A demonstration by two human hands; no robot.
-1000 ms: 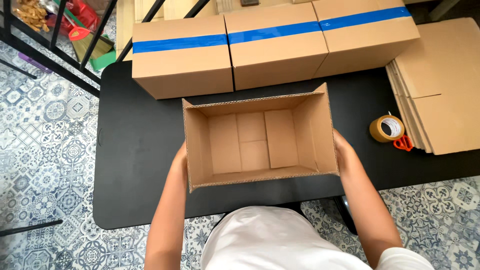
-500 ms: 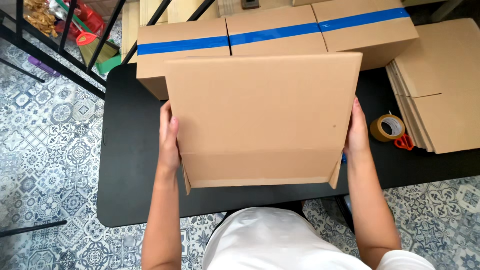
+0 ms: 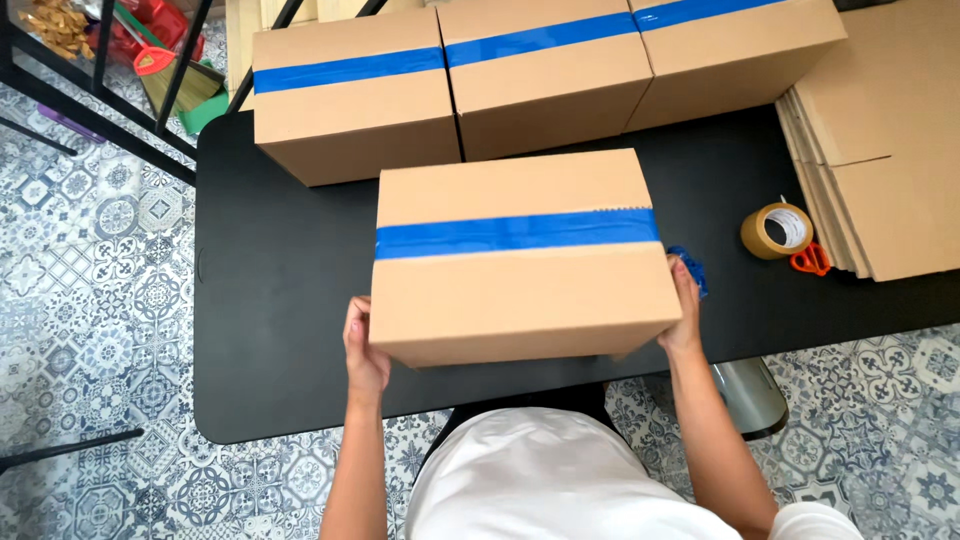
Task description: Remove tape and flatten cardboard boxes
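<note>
A brown cardboard box point(image 3: 520, 290) sealed across its top with a strip of blue tape point(image 3: 515, 234) rests on the black table point(image 3: 270, 280) in front of me. My left hand point(image 3: 364, 345) presses flat against the box's left side near the front corner. My right hand point(image 3: 685, 305) grips its right side. Both hands hold the box between them.
Three more brown boxes point(image 3: 350, 100) taped in blue stand in a row along the table's far edge. A stack of flat cardboard point(image 3: 880, 150) lies at the right, with a roll of brown tape point(image 3: 776, 231) and orange scissors point(image 3: 808, 262) beside it. Patterned tile floor surrounds the table.
The box stood open side up, then was tipped up and turned over. It now shows its taped face on top, with both hands still on its sides.
</note>
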